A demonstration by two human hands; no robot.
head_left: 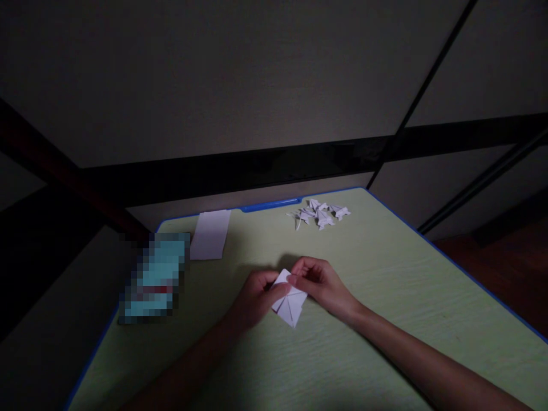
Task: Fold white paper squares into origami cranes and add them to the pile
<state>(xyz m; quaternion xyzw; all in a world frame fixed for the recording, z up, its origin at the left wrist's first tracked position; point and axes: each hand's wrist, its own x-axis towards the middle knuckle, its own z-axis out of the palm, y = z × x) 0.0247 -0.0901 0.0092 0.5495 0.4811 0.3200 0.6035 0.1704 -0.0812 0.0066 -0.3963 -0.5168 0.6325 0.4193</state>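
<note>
A partly folded white paper piece (290,301) lies in the middle of a pale green table (385,319) with a blue edge. My left hand (257,297) pinches its left side, fingers closed on the paper. My right hand (319,282) grips its upper edge from the right, fingers curled and pressed on the fold. Both forearms reach in from the bottom of the view.
A heap of several small folded white paper figures (319,214) lies at the table's far edge. A flat white sheet stack (209,234) rests at the far left, beside a blurred teal packet (154,277). Dark wall panels and beams stand behind the table.
</note>
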